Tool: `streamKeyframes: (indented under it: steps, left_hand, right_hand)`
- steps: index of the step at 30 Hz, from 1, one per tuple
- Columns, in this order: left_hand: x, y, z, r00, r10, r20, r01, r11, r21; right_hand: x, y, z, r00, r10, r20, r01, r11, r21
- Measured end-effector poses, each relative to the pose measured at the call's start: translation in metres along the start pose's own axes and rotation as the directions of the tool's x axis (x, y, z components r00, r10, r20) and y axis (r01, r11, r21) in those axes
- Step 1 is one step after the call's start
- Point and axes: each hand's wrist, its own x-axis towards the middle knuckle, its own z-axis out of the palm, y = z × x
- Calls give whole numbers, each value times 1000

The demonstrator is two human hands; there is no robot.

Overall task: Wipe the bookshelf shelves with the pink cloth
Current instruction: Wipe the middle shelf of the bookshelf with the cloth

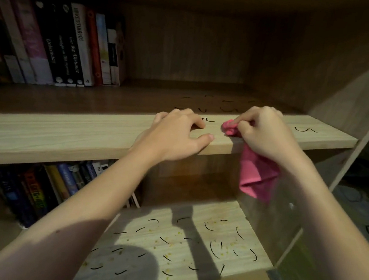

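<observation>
At shelf [89, 129] front edge: L hand [174, 136], fingers relaxed, braces the board; R hand [263, 134] pinches bunched cloth [255, 170] to concentrate wiping pressure on marks [305, 129].

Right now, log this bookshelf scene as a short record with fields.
left hand: rests on the upper shelf's front edge, holds nothing
right hand: grips the pink cloth, bunched end on the upper shelf, rest hanging below the edge
upper shelf: black marks on its right part, upright books at left
lower shelf: black dashes and yellowish crumbs, not yet wiped; lower books at left
</observation>
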Motion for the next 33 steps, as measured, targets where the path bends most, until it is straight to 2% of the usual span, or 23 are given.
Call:
streamKeyframes:
  steps: [2, 4, 6, 8, 12, 16, 25, 28, 30, 33]
  left_hand:
    - [0, 1, 0, 1000, -8, 2, 8, 1000, -2]
    - [0, 1, 0, 1000, -15, 0, 15, 1000, -7]
    - [1, 1, 2, 1000, -13, -4, 13, 1000, -11]
    - [1, 0, 2, 1000, -10, -2, 10, 1000, -19]
    - [2, -2, 3, 1000, -9, 7, 9, 999, -32]
    - [1, 1, 2, 999, -15, 28, 17, 999, -41]
    - [0, 3, 2, 999, -47, -1, 47, 998, -40]
    - [-1, 2, -1, 993, -114, -6, 113, 986, -122]
    - [-2, 6, -2, 983, -178, -50, 164, 964, -207]
    - [0, 10, -4, 961, -264, -78, 236, 935, -264]
  right_hand:
    - [3, 1, 1, 998, 56, -16, -57, 995, -86]
    - [-4, -5, 7, 999, 2, -44, -8, 991, -134]
    - [-13, -11, 10, 998, -38, -53, 35, 998, -61]
    - [-11, -6, 8, 998, 2, -61, -2, 1000, -2]
    - [-2, 2, 10, 992, 74, -101, -84, 992, -98]
    - [-4, 3, 11, 993, 66, -94, -76, 991, -106]
    - [1, 8, -4, 991, -121, 58, 119, 992, 30]
    - [18, 5, -2, 973, -180, 144, 184, 983, -16]
    - [13, 8, -3, 947, -274, 170, 279, 960, -5]
    - [9, 32, -17, 911, -342, 232, 320, 939, 127]
